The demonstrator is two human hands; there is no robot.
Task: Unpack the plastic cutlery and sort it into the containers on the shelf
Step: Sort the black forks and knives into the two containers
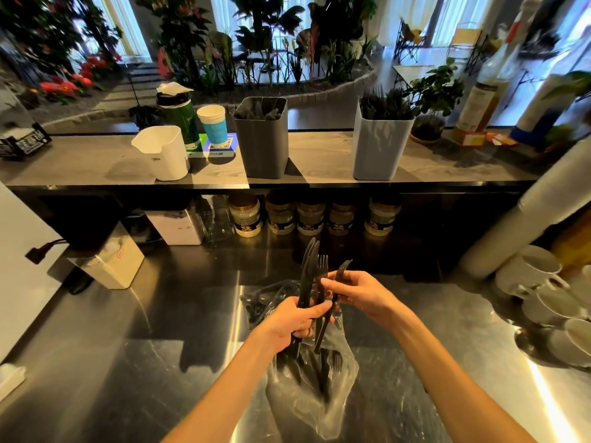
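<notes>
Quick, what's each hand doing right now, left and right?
Left hand: grips a bundle of black knives.
Right hand: pinches a black fork at the bundle.

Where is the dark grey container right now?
The dark grey container stands mid-shelf, between the paper cup on its left and the light grey container on its right.

left hand (292, 321) gripping knives (308, 273) (black) — right hand (358, 295) pinching fork (342, 270)

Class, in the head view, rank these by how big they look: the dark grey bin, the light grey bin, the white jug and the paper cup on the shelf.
1. Dark grey bin and light grey bin: they look alike, so no ranking between them.
2. White jug.
3. Paper cup, which stands a little farther back.
</notes>
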